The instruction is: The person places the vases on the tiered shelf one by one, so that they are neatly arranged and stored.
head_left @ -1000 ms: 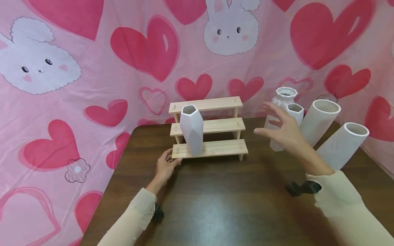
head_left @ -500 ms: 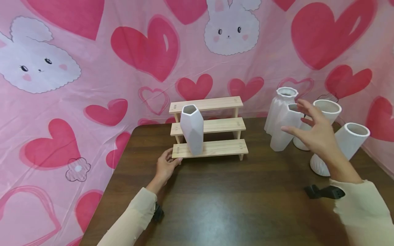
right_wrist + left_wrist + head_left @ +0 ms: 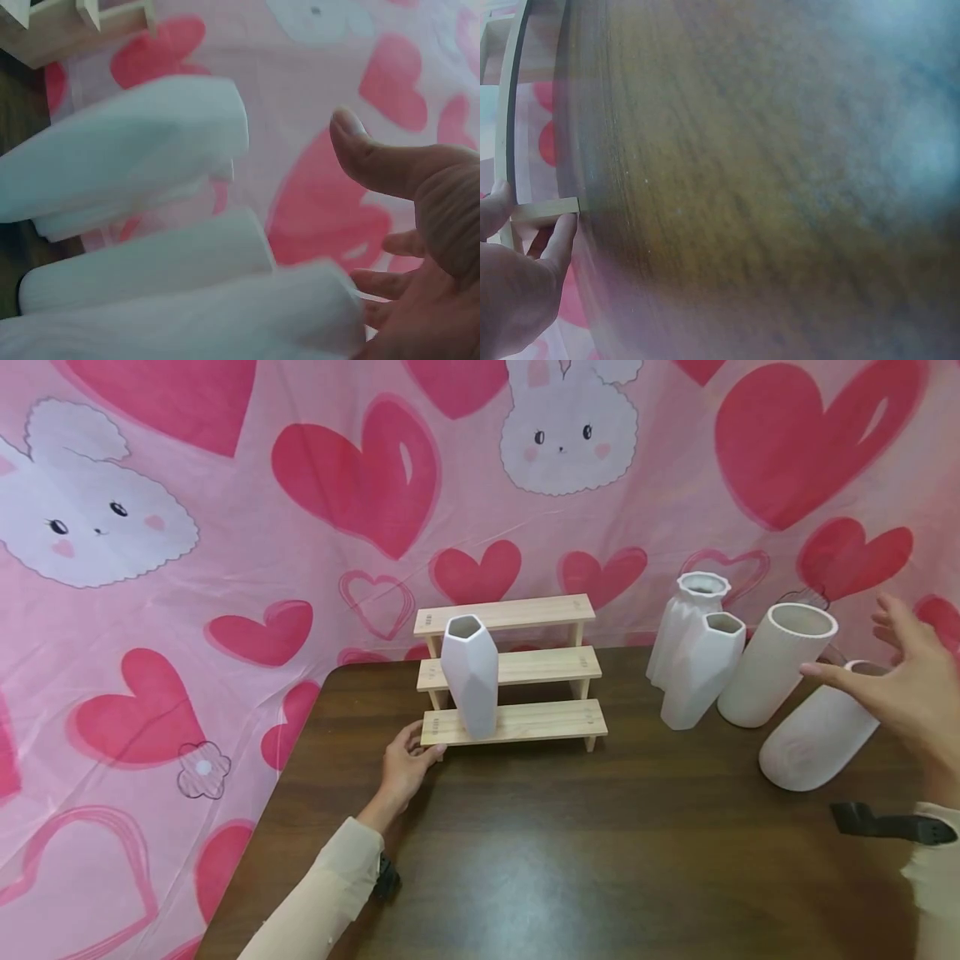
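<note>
My left hand [image 3: 405, 770] grips the front left corner of a three-step wooden display stand [image 3: 547, 720]. In the left wrist view, the thumb lies on the board's edge and a finger on the short leg [image 3: 546, 210]. A white faceted vase [image 3: 472, 681] stands upright on the lowest step. At the far right, my right hand [image 3: 911, 681] is spread with nothing in it, by the mouth of the rightmost white cylindrical vase [image 3: 813, 739]. The right wrist view shows that vase [image 3: 195, 319] below the thumb, with its rim close to the fingers.
Left of the rightmost vase stand a ribbed cylindrical vase [image 3: 772, 668], a faceted vase [image 3: 697, 677] and a fluted vase with a wavy rim [image 3: 671, 639]. A pink heart-print cloth [image 3: 480, 510] hangs behind the brown wooden table [image 3: 525, 843].
My right hand has moved right, past the faceted and ribbed vases, to the rightmost vase, staying spread. My left hand has kept its place on the stand.
</note>
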Demonstrator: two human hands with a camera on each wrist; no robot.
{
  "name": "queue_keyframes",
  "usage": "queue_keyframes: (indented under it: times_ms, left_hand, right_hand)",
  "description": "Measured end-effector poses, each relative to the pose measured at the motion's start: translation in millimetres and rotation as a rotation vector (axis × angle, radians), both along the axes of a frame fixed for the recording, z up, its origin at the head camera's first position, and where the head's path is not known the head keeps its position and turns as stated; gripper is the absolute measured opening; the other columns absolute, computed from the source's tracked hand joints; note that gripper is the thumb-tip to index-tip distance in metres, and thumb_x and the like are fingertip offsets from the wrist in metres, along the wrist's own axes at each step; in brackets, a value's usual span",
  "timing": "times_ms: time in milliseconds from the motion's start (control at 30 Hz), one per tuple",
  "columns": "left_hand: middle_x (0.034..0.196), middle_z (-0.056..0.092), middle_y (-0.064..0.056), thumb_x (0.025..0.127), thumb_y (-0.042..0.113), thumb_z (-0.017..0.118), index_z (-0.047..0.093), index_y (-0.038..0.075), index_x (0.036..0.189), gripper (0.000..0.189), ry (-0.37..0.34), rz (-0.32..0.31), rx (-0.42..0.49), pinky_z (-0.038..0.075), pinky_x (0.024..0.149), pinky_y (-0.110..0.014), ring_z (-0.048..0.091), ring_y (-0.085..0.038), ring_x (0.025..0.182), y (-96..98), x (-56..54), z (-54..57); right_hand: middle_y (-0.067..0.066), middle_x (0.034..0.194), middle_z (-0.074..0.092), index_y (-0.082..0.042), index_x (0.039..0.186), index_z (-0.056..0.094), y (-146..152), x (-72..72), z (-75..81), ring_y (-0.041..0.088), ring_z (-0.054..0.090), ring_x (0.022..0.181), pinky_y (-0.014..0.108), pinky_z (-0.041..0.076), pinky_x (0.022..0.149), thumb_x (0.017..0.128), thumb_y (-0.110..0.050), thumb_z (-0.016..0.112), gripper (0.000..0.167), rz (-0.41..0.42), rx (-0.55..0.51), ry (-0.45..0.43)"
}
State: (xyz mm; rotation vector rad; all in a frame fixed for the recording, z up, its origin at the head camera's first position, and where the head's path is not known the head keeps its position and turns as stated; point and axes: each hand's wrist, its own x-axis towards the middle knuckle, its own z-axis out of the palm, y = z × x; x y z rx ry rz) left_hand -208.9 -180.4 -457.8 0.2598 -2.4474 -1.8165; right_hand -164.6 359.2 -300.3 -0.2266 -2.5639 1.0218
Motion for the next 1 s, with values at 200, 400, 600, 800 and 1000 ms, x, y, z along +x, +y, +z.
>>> queue_keyframes:
  times_ms: [200, 400, 600, 800, 1000]
  left_hand:
    - [0.117, 0.065, -0.018, 0.084, 0.01, 0.075, 0.048, 0.008, 0.139, 0.062, 0.0, -0.003, 0.006, 0.051, 0.077, -0.027, 0.062, -0.03, 0.109, 0.2, -0.7, 0.4]
    - [0.119, 0.064, -0.019, 0.084, 0.01, 0.075, 0.048, 0.008, 0.139, 0.062, -0.002, 0.005, -0.003, 0.052, 0.079, -0.029, 0.061, -0.03, 0.109, 0.6, 0.1, 1.5]
    - [0.118, 0.064, -0.018, 0.084, 0.009, 0.075, 0.048, 0.007, 0.139, 0.061, -0.007, 0.005, 0.011, 0.053, 0.078, -0.03, 0.061, -0.03, 0.108, 1.3, 0.8, 2.3]
    - [0.12, 0.063, -0.018, 0.084, 0.009, 0.075, 0.047, 0.007, 0.14, 0.062, -0.01, 0.007, 0.006, 0.053, 0.082, -0.032, 0.06, -0.03, 0.111, 1.8, 1.2, 3.1]
    - [0.12, 0.064, -0.019, 0.084, 0.009, 0.075, 0.048, 0.007, 0.139, 0.062, -0.003, 0.008, 0.007, 0.052, 0.079, -0.029, 0.061, -0.03, 0.109, 1.6, 1.4, 2.4]
  right_hand:
    - [0.03, 0.155, 0.01, -0.02, 0.156, -0.003, 24.3, -1.0, -21.8, 0.054, 0.013, 0.138, 0.07, 0.019, 0.1, 0.084, -0.038, 0.072, 0.105, 0.001, -0.061, -0.083]
    - [0.017, 0.149, 0.033, -0.018, 0.155, 0.016, 34.0, 1.4, -40.1, 0.025, 0.042, 0.123, 0.031, 0.04, 0.103, 0.085, -0.036, 0.072, 0.091, -0.05, -0.093, -0.06]
    - [-0.027, 0.091, 0.042, -0.039, 0.117, 0.048, 37.5, 5.2, -48.2, -0.003, 0.039, 0.08, 0.008, 0.034, 0.062, 0.085, -0.032, 0.074, 0.042, -0.042, -0.136, -0.029]
    - [-0.024, 0.092, 0.042, -0.048, 0.104, 0.04, 36.6, 6.7, -51.0, 0.0, 0.038, 0.081, 0.023, 0.039, 0.077, 0.086, -0.035, 0.073, 0.039, -0.074, -0.172, -0.063]
    - [-0.027, 0.097, 0.039, -0.043, 0.126, 0.041, 36.4, 7.7, -56.9, -0.005, 0.037, 0.084, 0.038, 0.03, 0.11, 0.086, -0.035, 0.071, 0.051, -0.088, -0.244, -0.064]
